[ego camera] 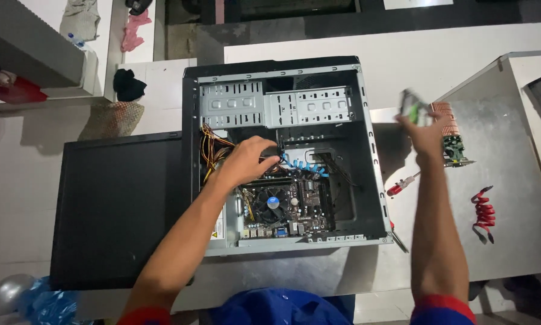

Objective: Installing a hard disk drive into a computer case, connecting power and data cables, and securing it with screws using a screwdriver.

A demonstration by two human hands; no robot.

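Observation:
An open desktop computer case [373, 180] lies on its side in front of me, showing a motherboard [300, 210] with a round black cooler fan [273, 203]. My left hand [246, 159] reaches inside and grips a black part beside blue flat cables [300, 164]. My right hand [424, 129] is stretched out to the right of the case, holding a small green circuit board [413, 108] that looks blurred. It hovers next to an expansion card with a copper heatsink [450, 129] lying on the metal table.
The black side panel [117, 207] lies left of the case. A red-handled screwdriver [403, 185] and red flat cables [484, 213] rest on the grey metal table [511, 180]. Yellow and orange wires [210, 147] bunch inside the case. A blue plastic bag [47, 301] sits bottom left.

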